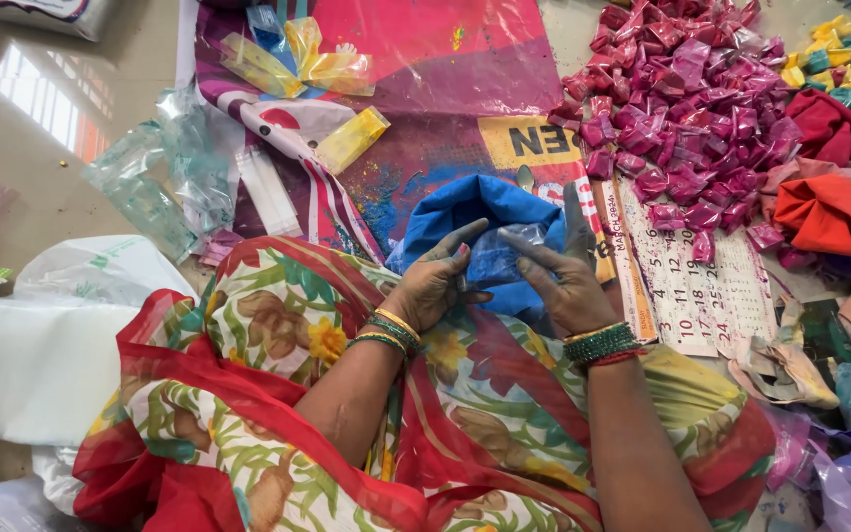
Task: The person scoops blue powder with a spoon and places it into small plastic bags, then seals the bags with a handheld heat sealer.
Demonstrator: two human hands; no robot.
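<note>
My left hand and my right hand meet over a big blue bag of blue powder that rests at my lap. Together they pinch a small clear plastic packet with blue powder in it; the left grips its near-left edge, the right its right side. Both hands are dusted grey-blue, and each wrist wears bangles. My lap is covered by a floral red, green and cream cloth.
A heap of small pink packets lies far right, with yellow and green packets beyond. Red and orange bags sit right. A calendar sheet, empty clear pouches and yellow packets lie on a printed sack.
</note>
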